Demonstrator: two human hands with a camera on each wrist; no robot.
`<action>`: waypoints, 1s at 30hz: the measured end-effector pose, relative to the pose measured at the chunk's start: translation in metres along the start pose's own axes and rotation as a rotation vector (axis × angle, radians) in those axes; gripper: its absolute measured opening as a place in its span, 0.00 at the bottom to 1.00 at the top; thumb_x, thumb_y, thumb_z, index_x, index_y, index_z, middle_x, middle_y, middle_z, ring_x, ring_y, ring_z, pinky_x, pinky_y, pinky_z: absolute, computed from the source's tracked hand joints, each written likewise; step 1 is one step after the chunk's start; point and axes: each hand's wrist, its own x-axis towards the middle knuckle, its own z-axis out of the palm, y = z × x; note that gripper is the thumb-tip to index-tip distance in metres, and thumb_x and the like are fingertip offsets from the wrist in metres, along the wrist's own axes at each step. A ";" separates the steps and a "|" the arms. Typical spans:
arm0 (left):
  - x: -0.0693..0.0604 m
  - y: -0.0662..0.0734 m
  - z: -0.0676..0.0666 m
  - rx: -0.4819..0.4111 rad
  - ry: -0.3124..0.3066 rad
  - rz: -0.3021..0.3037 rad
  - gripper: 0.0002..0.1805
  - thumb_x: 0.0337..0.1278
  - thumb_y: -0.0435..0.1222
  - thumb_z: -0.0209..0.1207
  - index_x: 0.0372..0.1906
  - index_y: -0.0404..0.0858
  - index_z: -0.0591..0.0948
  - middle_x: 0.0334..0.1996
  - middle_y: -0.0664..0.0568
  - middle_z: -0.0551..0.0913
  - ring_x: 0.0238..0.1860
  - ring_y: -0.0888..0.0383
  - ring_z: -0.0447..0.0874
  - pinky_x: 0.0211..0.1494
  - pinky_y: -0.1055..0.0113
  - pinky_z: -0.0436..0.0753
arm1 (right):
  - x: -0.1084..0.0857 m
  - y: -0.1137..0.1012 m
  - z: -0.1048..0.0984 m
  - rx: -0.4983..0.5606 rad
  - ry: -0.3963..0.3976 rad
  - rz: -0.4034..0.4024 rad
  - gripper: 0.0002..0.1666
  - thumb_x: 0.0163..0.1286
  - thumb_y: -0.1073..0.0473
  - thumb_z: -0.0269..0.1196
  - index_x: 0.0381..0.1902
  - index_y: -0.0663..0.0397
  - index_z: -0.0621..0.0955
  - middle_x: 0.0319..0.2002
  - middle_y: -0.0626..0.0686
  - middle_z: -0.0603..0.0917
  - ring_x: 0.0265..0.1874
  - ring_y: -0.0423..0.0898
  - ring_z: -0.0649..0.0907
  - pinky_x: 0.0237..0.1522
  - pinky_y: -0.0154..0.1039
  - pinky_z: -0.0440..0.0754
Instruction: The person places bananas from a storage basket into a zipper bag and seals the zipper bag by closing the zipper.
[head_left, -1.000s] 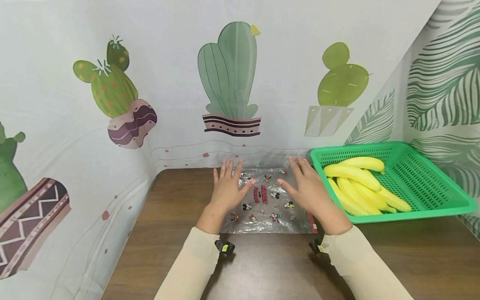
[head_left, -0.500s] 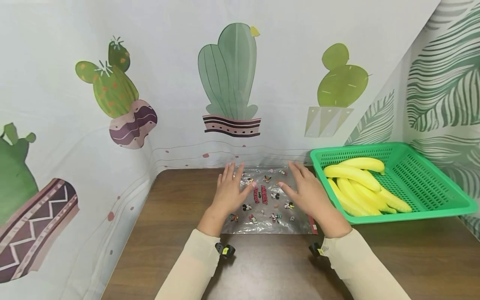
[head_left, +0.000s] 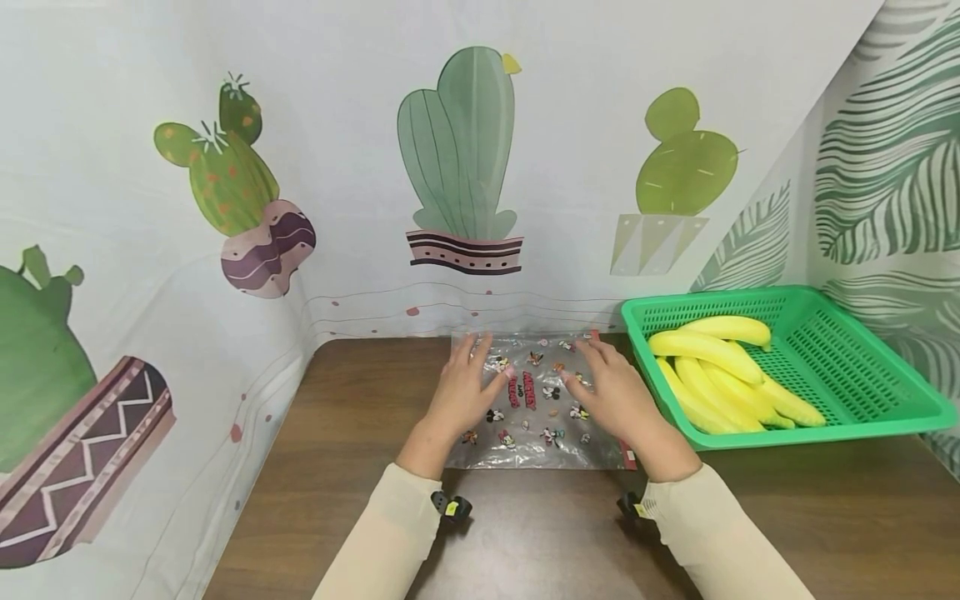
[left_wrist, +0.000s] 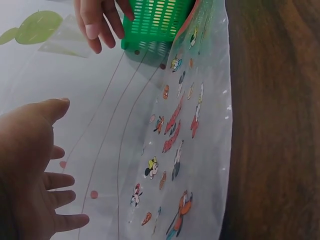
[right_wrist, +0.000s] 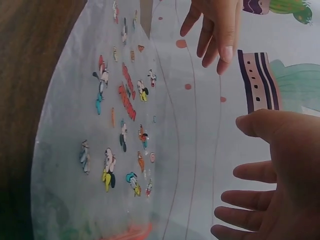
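Observation:
A clear plastic bag printed with small cartoon figures and red lettering lies flat on the table, a red strip along its right edge. Over its left part, my left hand is spread with nothing in it; in the left wrist view that hand is held off the bag. My right hand hovers over the bag's right part, fingers apart and empty. The right wrist view shows this hand beside the bag, not gripping it.
A green basket with several yellow bananas stands on the table to the right, close to my right hand. Behind the brown wooden table hangs a white cloth printed with cacti and leaves.
Both hands have moved slightly back toward me, with fingertips lower in the head view. The bag and basket look unmoved.

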 end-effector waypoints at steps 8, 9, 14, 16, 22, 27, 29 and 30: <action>-0.002 0.001 0.004 0.003 -0.032 -0.001 0.40 0.72 0.59 0.51 0.79 0.41 0.60 0.79 0.39 0.57 0.79 0.38 0.54 0.79 0.41 0.59 | -0.003 0.003 0.006 0.001 -0.006 0.014 0.41 0.73 0.45 0.60 0.75 0.61 0.65 0.71 0.70 0.67 0.68 0.70 0.71 0.67 0.67 0.71; -0.002 0.001 0.005 0.000 -0.035 -0.002 0.40 0.72 0.59 0.51 0.78 0.41 0.61 0.78 0.39 0.58 0.79 0.38 0.55 0.79 0.42 0.59 | -0.004 0.003 0.007 0.002 -0.006 0.015 0.41 0.72 0.46 0.61 0.75 0.61 0.65 0.70 0.70 0.67 0.68 0.70 0.71 0.66 0.67 0.71; -0.002 0.001 0.007 -0.009 -0.041 0.023 0.37 0.73 0.58 0.51 0.75 0.39 0.66 0.76 0.39 0.63 0.77 0.38 0.59 0.79 0.42 0.60 | -0.005 0.006 0.012 -0.013 -0.002 0.016 0.41 0.72 0.45 0.61 0.74 0.63 0.65 0.69 0.70 0.69 0.67 0.70 0.72 0.66 0.67 0.71; -0.002 0.001 0.009 -0.012 -0.042 0.030 0.36 0.73 0.57 0.51 0.75 0.39 0.67 0.75 0.38 0.64 0.77 0.38 0.60 0.78 0.41 0.60 | -0.006 0.008 0.014 -0.015 -0.002 0.019 0.40 0.73 0.45 0.61 0.74 0.63 0.65 0.69 0.71 0.69 0.67 0.70 0.72 0.66 0.67 0.71; -0.003 0.000 0.014 -0.022 -0.047 0.031 0.35 0.73 0.56 0.52 0.74 0.39 0.68 0.74 0.38 0.66 0.75 0.39 0.63 0.77 0.42 0.64 | -0.007 0.014 0.019 -0.007 -0.011 0.033 0.40 0.73 0.46 0.60 0.74 0.64 0.65 0.69 0.71 0.69 0.66 0.70 0.72 0.66 0.67 0.71; -0.004 -0.001 0.015 -0.028 -0.073 0.011 0.35 0.73 0.57 0.51 0.75 0.42 0.67 0.74 0.40 0.67 0.75 0.40 0.64 0.76 0.43 0.66 | -0.008 0.017 0.023 0.002 -0.010 0.041 0.40 0.72 0.48 0.61 0.73 0.64 0.65 0.69 0.72 0.69 0.66 0.70 0.72 0.66 0.67 0.71; -0.004 -0.002 0.015 -0.049 -0.088 -0.003 0.35 0.73 0.56 0.51 0.75 0.42 0.66 0.74 0.40 0.66 0.76 0.40 0.63 0.76 0.43 0.65 | -0.008 0.019 0.024 0.002 -0.010 0.046 0.39 0.72 0.49 0.61 0.73 0.65 0.66 0.68 0.72 0.70 0.66 0.71 0.72 0.66 0.67 0.71; -0.004 -0.002 0.015 -0.060 -0.096 -0.010 0.35 0.73 0.56 0.51 0.76 0.42 0.65 0.75 0.39 0.65 0.76 0.40 0.63 0.76 0.42 0.65 | -0.008 0.020 0.024 0.001 -0.009 0.047 0.39 0.72 0.49 0.61 0.73 0.65 0.66 0.68 0.72 0.70 0.66 0.71 0.72 0.66 0.67 0.71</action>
